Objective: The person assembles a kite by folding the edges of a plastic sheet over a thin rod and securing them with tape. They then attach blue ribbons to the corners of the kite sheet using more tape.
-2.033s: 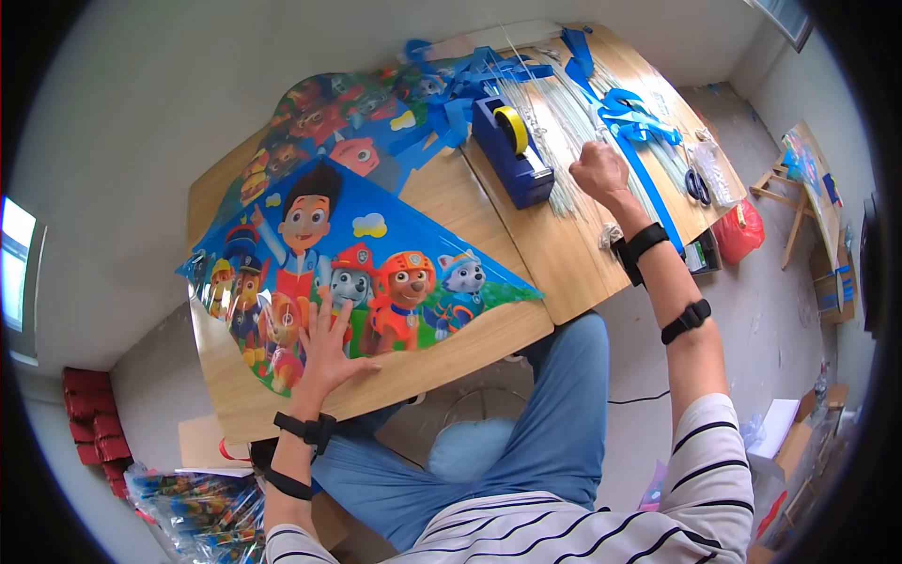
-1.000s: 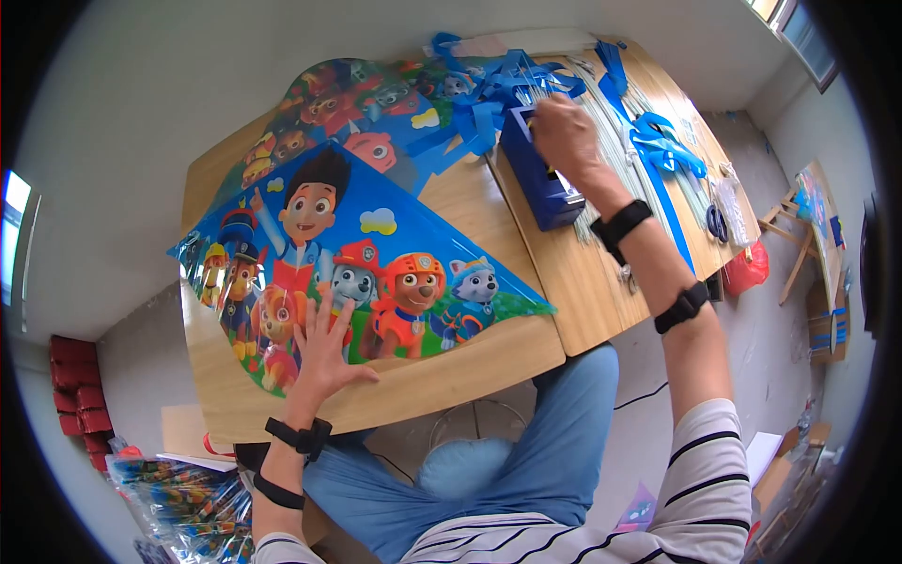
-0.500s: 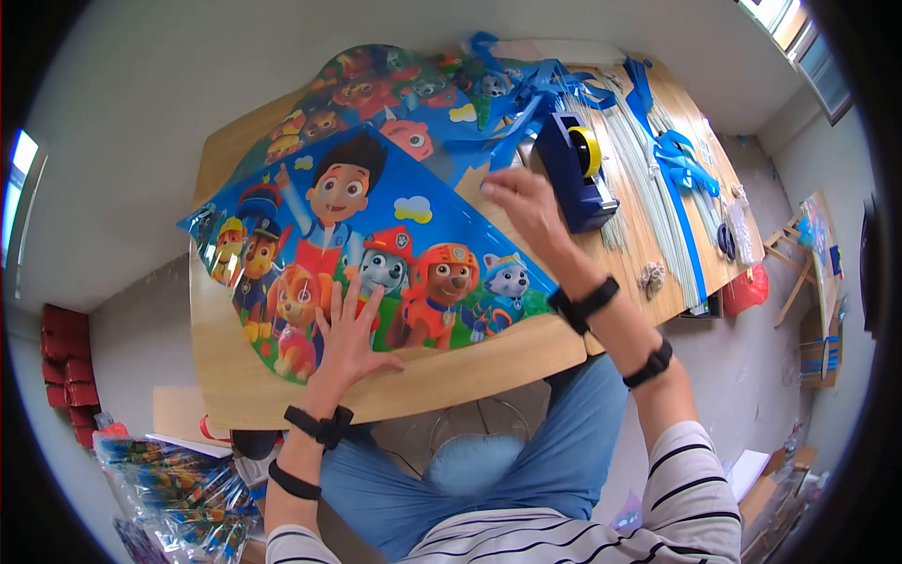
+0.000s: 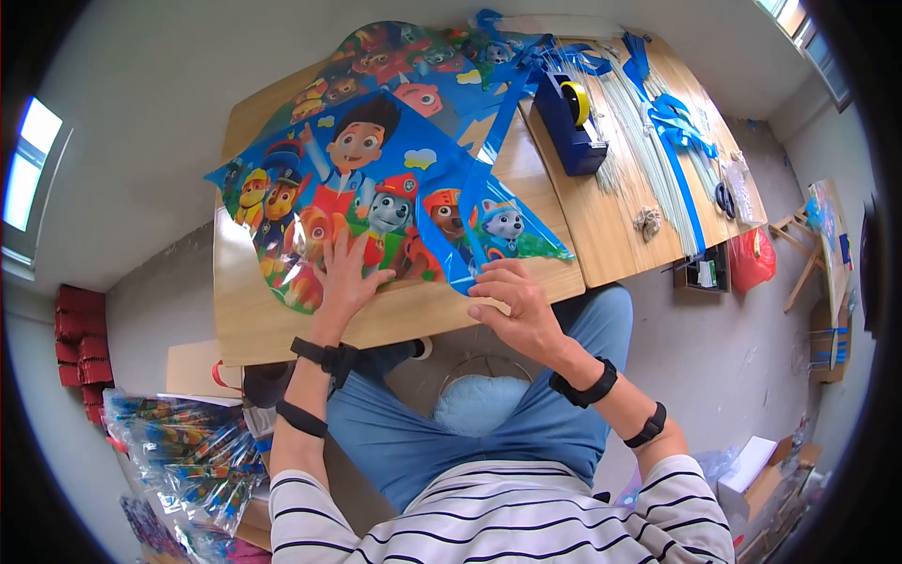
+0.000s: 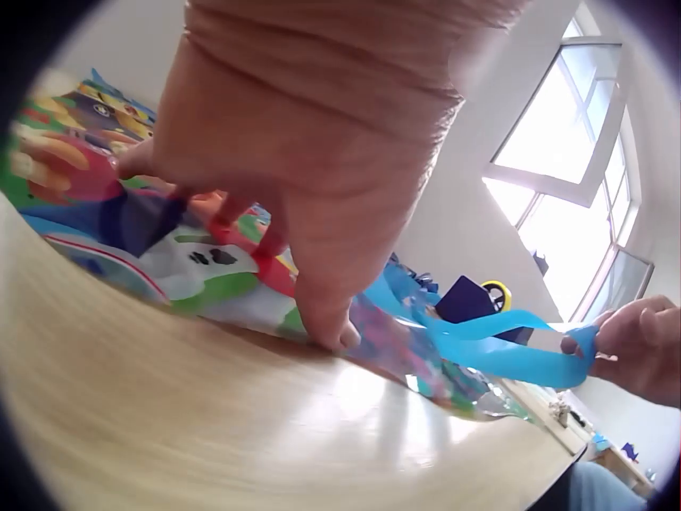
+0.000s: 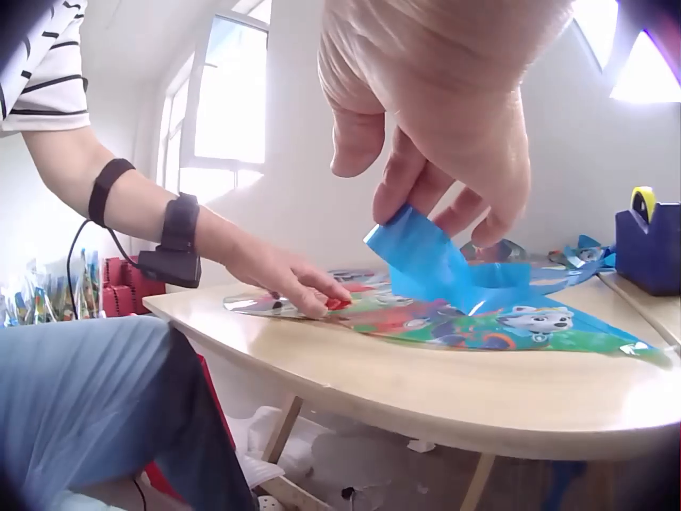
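Observation:
A triangular kite [image 4: 418, 158] printed with cartoon characters lies across the table, with its lower edge near the table's front. My left hand [image 4: 348, 282] rests on that lower edge with fingers spread; in the left wrist view the thumb of the left hand [image 5: 309, 181] presses down at the border. Over the table's front edge, my right hand [image 4: 517, 310] holds a blue ribbon [image 4: 458, 271] at its fingertips, the thumb standing apart. In the right wrist view the ribbon [image 6: 420, 256] hangs from the fingers; it loops back over the kite toward the far pile.
A blue tape dispenser [image 4: 570, 127] with yellow tape stands behind the kite's right corner. Thin white rods [image 4: 648, 155], bundled blue ribbons [image 4: 678, 122] and scissors [image 4: 724, 200] lie to the right. Another printed kite [image 4: 376, 58] lies behind. Plastic-wrapped packs [image 4: 193, 461] sit at lower left.
My right hand has come from among the rods, past the tape dispenser, toward me to the table's front edge, drawing the blue ribbon across the kite. My left hand stays on the kite.

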Demonstrator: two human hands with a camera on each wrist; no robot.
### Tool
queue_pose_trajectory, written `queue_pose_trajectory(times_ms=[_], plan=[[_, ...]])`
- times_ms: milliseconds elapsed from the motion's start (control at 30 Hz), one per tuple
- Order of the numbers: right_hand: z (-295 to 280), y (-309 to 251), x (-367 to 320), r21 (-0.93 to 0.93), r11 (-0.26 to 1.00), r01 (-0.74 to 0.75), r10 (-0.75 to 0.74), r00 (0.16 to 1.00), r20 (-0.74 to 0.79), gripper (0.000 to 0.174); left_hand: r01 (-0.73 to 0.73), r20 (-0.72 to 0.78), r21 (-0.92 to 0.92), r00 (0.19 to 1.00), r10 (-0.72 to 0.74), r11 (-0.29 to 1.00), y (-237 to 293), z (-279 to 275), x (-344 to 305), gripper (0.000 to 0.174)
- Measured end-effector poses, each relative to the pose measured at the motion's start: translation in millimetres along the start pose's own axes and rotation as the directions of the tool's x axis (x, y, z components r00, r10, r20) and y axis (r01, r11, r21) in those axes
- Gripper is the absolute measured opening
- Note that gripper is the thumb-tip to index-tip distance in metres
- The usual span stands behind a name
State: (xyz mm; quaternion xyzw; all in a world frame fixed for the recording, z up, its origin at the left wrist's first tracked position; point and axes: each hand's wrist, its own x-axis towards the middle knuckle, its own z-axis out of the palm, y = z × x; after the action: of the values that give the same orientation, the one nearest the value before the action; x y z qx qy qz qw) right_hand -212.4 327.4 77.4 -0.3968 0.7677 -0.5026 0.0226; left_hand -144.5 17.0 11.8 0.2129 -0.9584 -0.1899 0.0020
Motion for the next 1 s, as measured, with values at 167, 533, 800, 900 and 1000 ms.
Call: queue_pose_trajectory(times_ms=[167, 533, 800, 900, 1000], plan=[[-4.3, -5.6, 2.1, 0.061, 0.996, -0.065, 0.062, 0.997, 0.043, 0.023, -0.187, -0.073, -0.028, 0.98, 0.184, 0.982, -6.7, -21.7, 4.0, 0.089], [-24.0, -26.4, 32.6, 0.441, 0.813, -0.38, 0.236, 0.908, 0.347, 0.032, 0.231, 0.447, -0.821, 0.829, 0.337, 0.522, 82.2, -75.2, -47.3, 0.015], [-113.2, 6.7, 13.8, 0.254, 0.706, -0.662, 0.217, 0.543, 0.811, 0.019, 0.014, 0.05, -0.794, 0.998, 0.043, 0.607, 34.4, -109.3, -28.7, 0.009], [-124.9, 20.7, -9.5, 0.185, 0.753, -0.631, 0.223, 0.509, 0.831, 0.017, -0.041, -0.079, -0.842, 0.996, -0.047, 0.538, 23.9, -132.3, -20.7, 0.012], [-130.0, 20.7, -15.9, -0.039, 0.867, -0.497, 0.389, 0.625, 0.677, 0.022, -0.093, -0.079, -0.77, 0.996, 0.051, 0.631, 50.1, -157.1, -28.3, 0.01]])
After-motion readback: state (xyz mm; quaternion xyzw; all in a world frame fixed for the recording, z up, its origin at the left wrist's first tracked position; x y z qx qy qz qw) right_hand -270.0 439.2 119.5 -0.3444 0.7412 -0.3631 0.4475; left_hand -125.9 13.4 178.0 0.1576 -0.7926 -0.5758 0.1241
